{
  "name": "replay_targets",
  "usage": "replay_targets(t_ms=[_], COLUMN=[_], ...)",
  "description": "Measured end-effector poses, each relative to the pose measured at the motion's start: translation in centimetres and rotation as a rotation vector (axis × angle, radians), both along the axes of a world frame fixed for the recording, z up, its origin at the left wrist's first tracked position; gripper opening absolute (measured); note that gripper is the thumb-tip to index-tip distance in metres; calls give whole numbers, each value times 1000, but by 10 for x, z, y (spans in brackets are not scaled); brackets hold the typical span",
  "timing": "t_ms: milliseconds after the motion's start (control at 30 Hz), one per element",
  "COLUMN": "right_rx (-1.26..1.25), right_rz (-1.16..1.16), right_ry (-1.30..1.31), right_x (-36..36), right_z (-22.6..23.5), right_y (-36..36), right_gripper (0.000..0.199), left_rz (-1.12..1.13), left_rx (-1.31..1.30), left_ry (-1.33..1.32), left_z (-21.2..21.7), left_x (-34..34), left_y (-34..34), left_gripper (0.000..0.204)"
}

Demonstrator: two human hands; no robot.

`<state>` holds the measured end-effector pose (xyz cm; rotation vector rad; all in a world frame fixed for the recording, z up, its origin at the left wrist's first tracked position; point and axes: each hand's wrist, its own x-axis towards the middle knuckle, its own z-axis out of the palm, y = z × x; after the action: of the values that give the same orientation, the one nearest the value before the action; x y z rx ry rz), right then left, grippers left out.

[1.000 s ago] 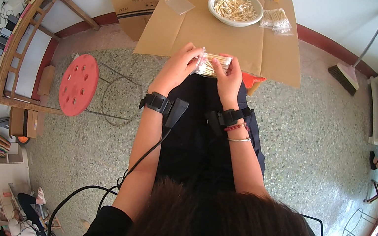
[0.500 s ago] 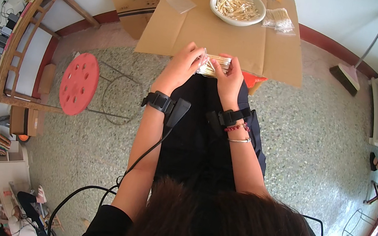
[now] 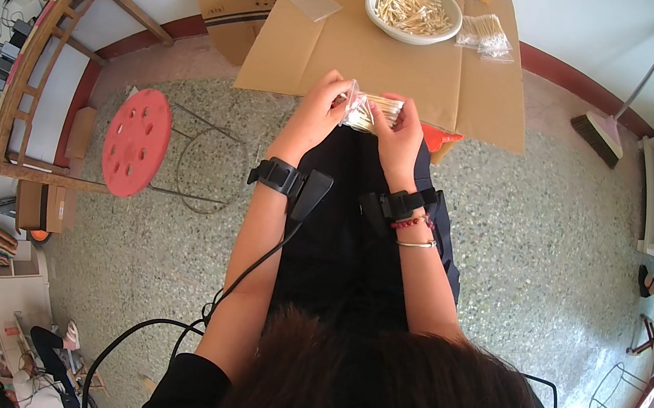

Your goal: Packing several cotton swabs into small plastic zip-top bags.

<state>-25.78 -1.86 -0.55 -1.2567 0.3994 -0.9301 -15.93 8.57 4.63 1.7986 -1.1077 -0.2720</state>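
Both forearms were stretched forward over the lap to the near edge of the cardboard-covered table point(image 3: 352, 53). A white bowl point(image 3: 414, 11) of pale sticks was set at its far side. A small clear bag point(image 3: 370, 112) of sticks was pinched between the left hand point(image 3: 321, 108) and right hand point(image 3: 401, 134).

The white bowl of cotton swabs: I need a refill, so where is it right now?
In the head view, the round white bowl of cotton swabs sits at the far end of the brown cardboard sheet, just left of the clear filled packets, beyond both hands.
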Motion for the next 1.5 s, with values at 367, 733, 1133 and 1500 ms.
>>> replay_targets(t_ms=[367, 733, 1133, 1500], right_rx=[114, 289, 301, 298], right_rz=[93, 52, 65, 58], right_ry=[-49, -136, -156, -150], right_x=[-3, -2, 0, -2], right_z=[5, 2, -7, -3], right_y=[-2, -8, -10, -10], right_gripper=[22, 21, 19, 18], left_rz=[19, 164, 170, 162], left_rx=[-30, -14, -27, -152], left_ry=[12, -296, -64, -225], left_z=[2, 19, 4, 1], left_x=[1, -6, -25, -40], left_y=[4, 1, -12, -14], left_gripper=[16, 20, 22, 41])
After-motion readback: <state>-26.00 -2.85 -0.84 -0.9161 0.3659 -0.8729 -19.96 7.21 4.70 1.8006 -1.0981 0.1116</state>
